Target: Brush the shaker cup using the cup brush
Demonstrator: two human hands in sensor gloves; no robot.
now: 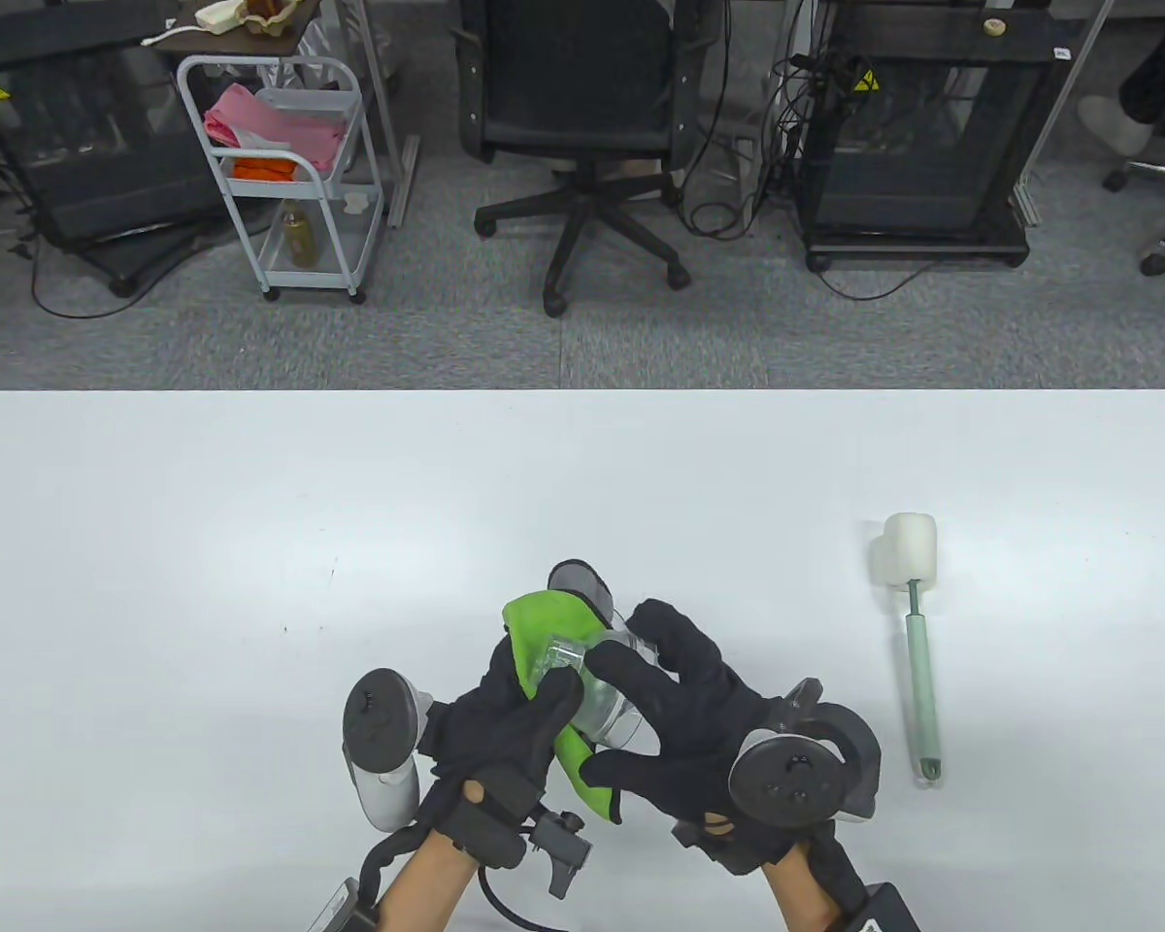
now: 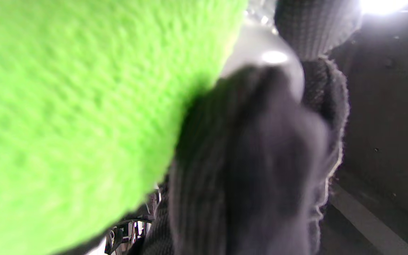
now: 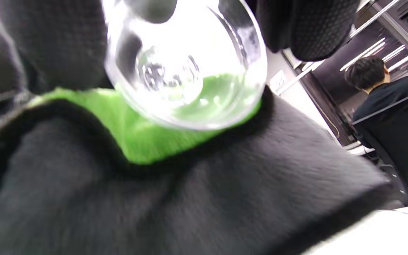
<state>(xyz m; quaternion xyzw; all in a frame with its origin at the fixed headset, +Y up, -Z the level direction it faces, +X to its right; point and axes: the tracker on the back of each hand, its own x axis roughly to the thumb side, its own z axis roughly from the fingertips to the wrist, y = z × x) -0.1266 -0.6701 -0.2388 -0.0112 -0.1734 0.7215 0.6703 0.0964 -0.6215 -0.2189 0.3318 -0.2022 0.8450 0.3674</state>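
Observation:
A clear shaker cup with a grey lid end is held tilted above the table's front middle. My right hand grips its clear body; its open mouth shows in the right wrist view. My left hand presses a green cloth against the cup's side; the cloth fills the left wrist view. The cup brush, with a white sponge head and pale green handle, lies on the table to the right, apart from both hands.
The white table runs across the view. Beyond its far edge stand an office chair, a white cart and black cabinets.

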